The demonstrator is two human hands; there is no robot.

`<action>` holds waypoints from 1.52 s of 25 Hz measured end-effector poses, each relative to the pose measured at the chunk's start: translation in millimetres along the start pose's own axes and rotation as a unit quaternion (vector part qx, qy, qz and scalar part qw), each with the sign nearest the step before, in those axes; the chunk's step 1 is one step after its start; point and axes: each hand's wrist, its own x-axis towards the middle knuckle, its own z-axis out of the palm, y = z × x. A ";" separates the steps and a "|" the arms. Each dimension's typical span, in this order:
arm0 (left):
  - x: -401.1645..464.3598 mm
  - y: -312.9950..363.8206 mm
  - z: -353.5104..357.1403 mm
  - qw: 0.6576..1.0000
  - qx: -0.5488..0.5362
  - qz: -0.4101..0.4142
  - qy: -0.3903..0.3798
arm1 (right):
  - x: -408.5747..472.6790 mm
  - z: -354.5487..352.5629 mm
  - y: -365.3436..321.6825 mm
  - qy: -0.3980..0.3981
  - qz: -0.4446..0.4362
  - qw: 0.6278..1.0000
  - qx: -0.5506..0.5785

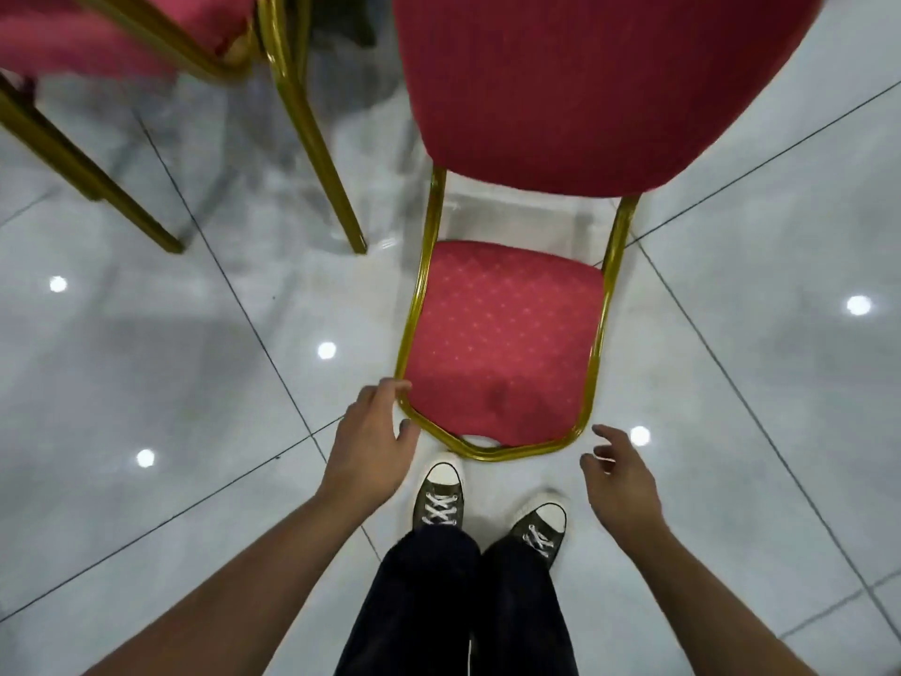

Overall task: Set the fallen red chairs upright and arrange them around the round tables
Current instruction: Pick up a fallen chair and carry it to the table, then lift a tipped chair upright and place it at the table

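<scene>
Directly ahead of your feet stands a red fabric chair with a gold metal tube frame (507, 334), seen from above: its dotted seat cushion faces you and its broad padded backrest fills the top of the view, blurred and close to the camera. It looks upright, though its legs are hidden beneath the seat, so you cannot confirm how it meets the floor.

Your left hand (370, 441) is at the seat's front left corner. Its fingertips touch the gold frame tube there, fingers loosely bent rather than wrapped round it; the thumb sits just below the rail. Your right hand (619, 475) hovers just beside the front right corner, apart from the frame, fingers spread and relaxed, holding nothing.

A second red and gold chair (146, 36) occupies the upper left, well blurred, with two gold legs slanting down to the glossy white tiled floor (170, 358). That floor shows dark grout lines and round reflections of ceiling lights.

Your dark canvas sneakers with white toe caps (439, 495) stand just short of the seat's front rail, below dark trousers (429, 602).
</scene>
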 end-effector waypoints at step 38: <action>-170.8 206.0 -245.8 0.973 -0.166 -0.137 0.088 | -174.5 -283.2 -173.4 0.143 0.041 0.968 0.202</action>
